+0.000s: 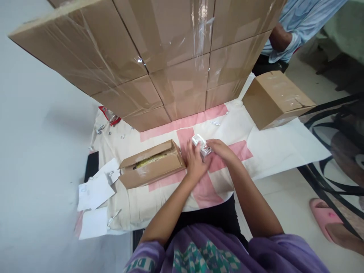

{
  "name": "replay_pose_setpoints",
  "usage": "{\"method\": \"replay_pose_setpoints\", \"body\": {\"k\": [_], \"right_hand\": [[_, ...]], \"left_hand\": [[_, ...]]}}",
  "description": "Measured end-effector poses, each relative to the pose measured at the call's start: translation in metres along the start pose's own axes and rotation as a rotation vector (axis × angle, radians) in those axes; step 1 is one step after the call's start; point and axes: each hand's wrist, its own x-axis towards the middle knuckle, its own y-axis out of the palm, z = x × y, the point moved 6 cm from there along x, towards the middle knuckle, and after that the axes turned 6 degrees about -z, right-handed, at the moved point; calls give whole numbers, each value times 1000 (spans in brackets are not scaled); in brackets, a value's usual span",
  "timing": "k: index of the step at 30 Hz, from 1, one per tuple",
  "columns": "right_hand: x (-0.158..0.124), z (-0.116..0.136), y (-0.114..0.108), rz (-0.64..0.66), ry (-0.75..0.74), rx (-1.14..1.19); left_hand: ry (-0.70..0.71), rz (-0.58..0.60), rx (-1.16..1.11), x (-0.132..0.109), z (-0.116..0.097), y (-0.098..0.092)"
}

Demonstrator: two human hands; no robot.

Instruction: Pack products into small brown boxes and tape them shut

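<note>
Both my hands are at a small white plastic device [201, 144] with a rounded loop at its far end; its exact kind is hard to make out. My left hand [195, 162] holds it from the left and below, thumb and fingers around its near side. From the right, my right hand [221, 148] grips its edge with bent fingertips. Just left of my left hand lies a long cardboard box [153, 167] with a partly open top seam. Something yellow and shiny [150, 160] shows through that gap. A cloth with pink and cream patches [216, 189] is under everything.
A tall stack of taped cartons [179, 79] stands behind. Another cardboard box [281, 100] sits at the right, with a person's arm [281, 38] beyond it. White papers [95, 193] and a red packet [109, 115] lie left. A foot in a pink slipper [324, 216] is lower right.
</note>
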Motion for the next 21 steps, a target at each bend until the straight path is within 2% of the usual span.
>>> {"method": "replay_pose_setpoints", "body": {"k": [2,5,11,15,21], "right_hand": [[-3,2,2,70,39,63],[-6,3,2,91,85,147],[-5,-6,6,56,102,171],[-11,-6,9,85,69,122],[-35,6,-6,117,34,7]], "left_hand": [[-97,24,-18,13,24,12],[-137,51,-13,16,38,18],[-71,65,18,15,31,20],[-99,59,14,18,30,20],[-96,5,16,17,25,13]]}}
